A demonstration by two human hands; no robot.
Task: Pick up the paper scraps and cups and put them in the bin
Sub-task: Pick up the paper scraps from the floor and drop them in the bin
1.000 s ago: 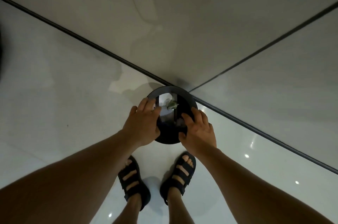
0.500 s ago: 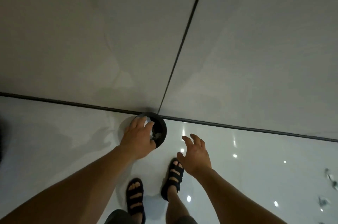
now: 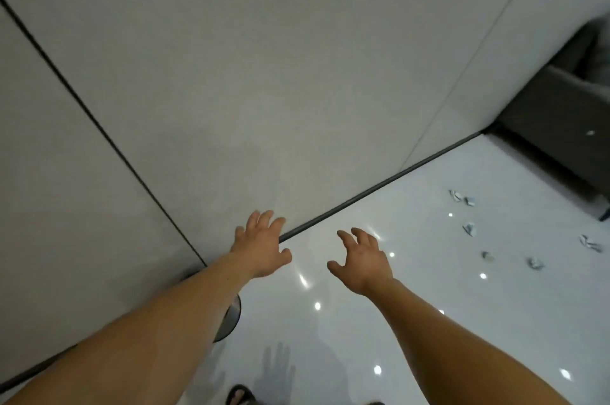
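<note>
The round dark bin (image 3: 231, 315) stands on the floor by the wall corner, mostly hidden under my left forearm. My left hand (image 3: 262, 247) hovers in the air with spread fingers and holds nothing. To its right my right hand (image 3: 361, 261) is also raised, fingers loosely spread and empty. Several crumpled paper scraps (image 3: 468, 229) lie scattered on the glossy white floor at the right, among them a pair (image 3: 460, 197) near the sofa and others (image 3: 534, 263) farther right. No cups are in view.
Grey wall panels (image 3: 264, 74) with dark seams fill the upper view, and a dark skirting strip (image 3: 379, 186) runs along the floor. A grey sofa (image 3: 561, 127) stands at the right edge. My sandalled foot (image 3: 239, 395) shows at the bottom.
Both hands have left the bin and lifted into the air with fingers spread. The view has swung right, so the bin slid under my left arm and the scraps came into sight.
</note>
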